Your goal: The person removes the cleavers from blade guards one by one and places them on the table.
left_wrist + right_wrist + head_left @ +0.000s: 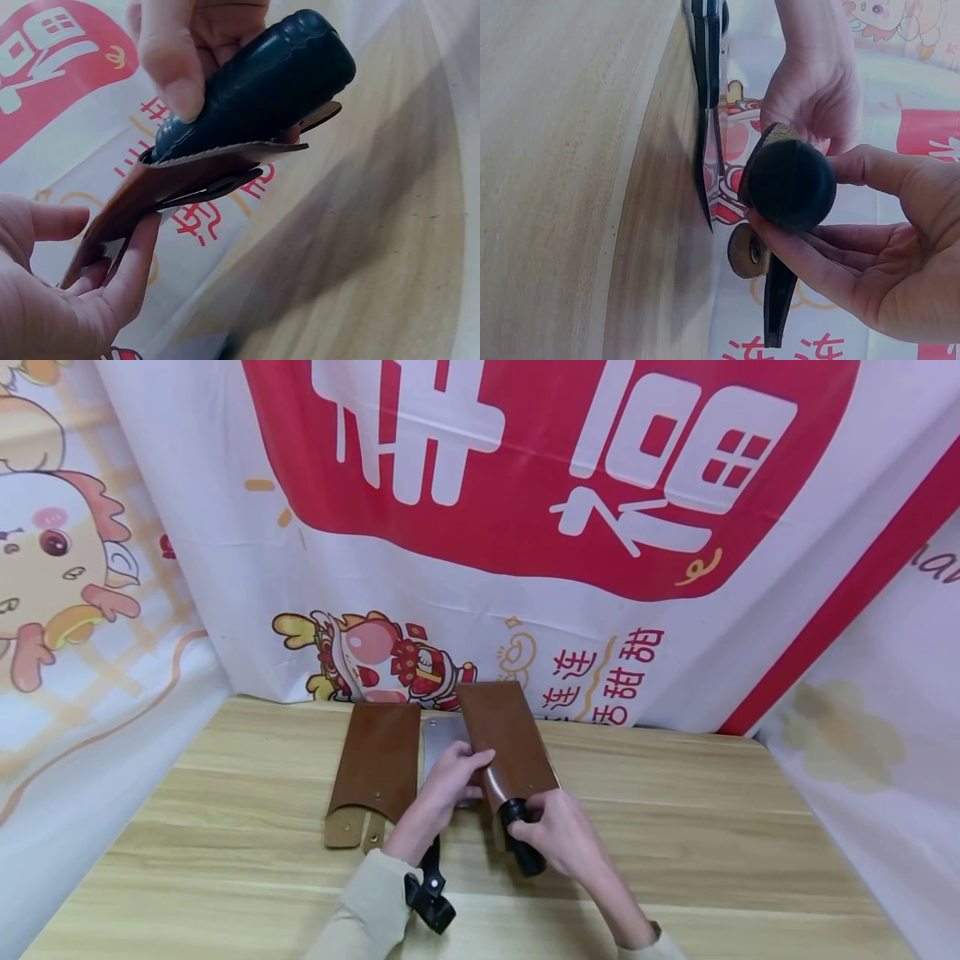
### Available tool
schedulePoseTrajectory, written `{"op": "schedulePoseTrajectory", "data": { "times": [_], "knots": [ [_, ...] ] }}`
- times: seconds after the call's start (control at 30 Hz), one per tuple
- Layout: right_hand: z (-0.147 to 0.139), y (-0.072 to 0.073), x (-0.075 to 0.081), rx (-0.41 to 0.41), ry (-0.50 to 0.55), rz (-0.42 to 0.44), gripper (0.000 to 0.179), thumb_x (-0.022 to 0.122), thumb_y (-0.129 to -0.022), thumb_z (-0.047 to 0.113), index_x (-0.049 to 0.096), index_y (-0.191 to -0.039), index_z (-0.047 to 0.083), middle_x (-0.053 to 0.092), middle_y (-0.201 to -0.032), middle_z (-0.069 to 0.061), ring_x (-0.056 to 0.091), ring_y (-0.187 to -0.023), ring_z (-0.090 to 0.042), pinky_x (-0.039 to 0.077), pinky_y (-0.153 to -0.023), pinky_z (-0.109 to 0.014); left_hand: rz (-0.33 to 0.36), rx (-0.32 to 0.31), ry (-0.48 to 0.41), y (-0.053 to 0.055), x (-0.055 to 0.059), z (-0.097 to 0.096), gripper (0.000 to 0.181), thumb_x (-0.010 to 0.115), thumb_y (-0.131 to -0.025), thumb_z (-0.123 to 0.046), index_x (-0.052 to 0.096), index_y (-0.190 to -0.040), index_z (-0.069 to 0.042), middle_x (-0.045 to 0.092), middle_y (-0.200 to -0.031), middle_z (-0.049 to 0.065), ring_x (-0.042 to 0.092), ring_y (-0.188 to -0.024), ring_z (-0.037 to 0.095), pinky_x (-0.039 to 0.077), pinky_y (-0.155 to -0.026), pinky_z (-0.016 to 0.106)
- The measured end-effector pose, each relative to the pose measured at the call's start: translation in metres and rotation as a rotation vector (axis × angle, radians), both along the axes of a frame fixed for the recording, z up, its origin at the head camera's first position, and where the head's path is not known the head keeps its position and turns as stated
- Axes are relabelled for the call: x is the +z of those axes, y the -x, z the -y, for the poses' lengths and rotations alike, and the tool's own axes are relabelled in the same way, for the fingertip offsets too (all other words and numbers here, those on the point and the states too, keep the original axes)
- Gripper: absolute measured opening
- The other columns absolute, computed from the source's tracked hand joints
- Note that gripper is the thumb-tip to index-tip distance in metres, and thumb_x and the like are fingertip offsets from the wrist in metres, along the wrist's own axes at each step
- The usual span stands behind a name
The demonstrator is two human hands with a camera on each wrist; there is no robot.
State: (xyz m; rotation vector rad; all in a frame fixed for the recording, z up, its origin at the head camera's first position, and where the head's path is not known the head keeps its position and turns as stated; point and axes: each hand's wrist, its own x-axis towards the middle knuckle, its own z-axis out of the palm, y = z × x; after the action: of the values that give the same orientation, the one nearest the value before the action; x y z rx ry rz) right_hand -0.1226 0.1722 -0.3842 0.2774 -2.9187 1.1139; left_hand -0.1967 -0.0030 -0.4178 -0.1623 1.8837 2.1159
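Note:
My left hand (453, 772) holds a brown leather knife sheath (510, 727), thumb on one face and fingers behind it. In the left wrist view the sheath (150, 184) is tilted, raised off the table. A thick black knife handle (525, 852) sticks out of its open end; the blade is hidden inside. My right hand (558, 827) grips this handle between thumb and fingers. The right wrist view shows the handle end-on (791, 184), with a snap strap (748, 251) hanging beside it. Behind the left hand lies a cleaver with a bare metal blade (441, 739).
A second brown sheath (382, 743) with loose flap and strap lies left of the cleaver on the wood-grain table (675, 843). The cleaver's black handle (706, 52) shows in the right wrist view. Printed cloth (525, 552) hangs along the table's back edge and sides.

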Motion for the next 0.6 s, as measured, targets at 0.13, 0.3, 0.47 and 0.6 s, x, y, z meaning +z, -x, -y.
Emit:
{"op": "schedulePoseTrajectory", "data": {
  "times": [0.13, 0.3, 0.47, 0.6],
  "knots": [
    [-0.002, 0.001, 0.0, 0.007, 0.022, -0.027, 0.017, 0.079, -0.075, 0.006, 0.065, -0.067, 0.01, 0.056, -0.061, 0.005, 0.049, -0.061, -0.012, 0.042, -0.055, -0.026, -0.002, 0.017, -0.04, 0.0, 0.002, 0.004, 0.037, 0.062, -0.105, -0.025, 0.052, -0.127, 0.003, 0.063, -0.123, 0.023, 0.066, -0.104, 0.03, 0.06, -0.084, 0.039],
    [-0.006, 0.004, 0.0, -0.01, 0.057, -0.024, 0.007, 0.08, -0.076, 0.004, 0.073, -0.075, 0.007, 0.065, -0.069, 0.001, 0.054, -0.066, -0.014, 0.047, -0.061, -0.029, -0.018, 0.028, -0.097, 0.001, 0.002, 0.005, 0.03, 0.061, -0.106, -0.019, 0.051, -0.123, 0.004, 0.063, -0.117, 0.022, 0.066, -0.097, 0.027, 0.061, -0.083, 0.04],
    [-0.01, 0.008, 0.0, -0.054, 0.1, 0.005, 0.016, 0.083, -0.078, 0.009, 0.078, -0.091, 0.003, 0.073, -0.085, -0.004, 0.061, -0.076, -0.016, 0.054, -0.071, -0.034, -0.019, 0.046, -0.152, 0.002, 0.001, 0.006, 0.025, 0.06, -0.106, -0.015, 0.05, -0.119, 0.004, 0.064, -0.108, 0.02, 0.067, -0.085, 0.022, 0.062, -0.08, 0.04],
    [-0.013, 0.011, 0.0, -0.084, 0.135, 0.001, 0.019, 0.083, -0.08, 0.011, 0.077, -0.096, 0.002, 0.072, -0.085, -0.004, 0.062, -0.078, -0.016, 0.054, -0.072, -0.035, -0.01, 0.055, -0.196, 0.004, 0.0, 0.008, 0.027, 0.058, -0.107, -0.012, 0.051, -0.125, 0.006, 0.067, -0.111, 0.02, 0.069, -0.086, 0.021, 0.062, -0.082, 0.04]
  ]
}}
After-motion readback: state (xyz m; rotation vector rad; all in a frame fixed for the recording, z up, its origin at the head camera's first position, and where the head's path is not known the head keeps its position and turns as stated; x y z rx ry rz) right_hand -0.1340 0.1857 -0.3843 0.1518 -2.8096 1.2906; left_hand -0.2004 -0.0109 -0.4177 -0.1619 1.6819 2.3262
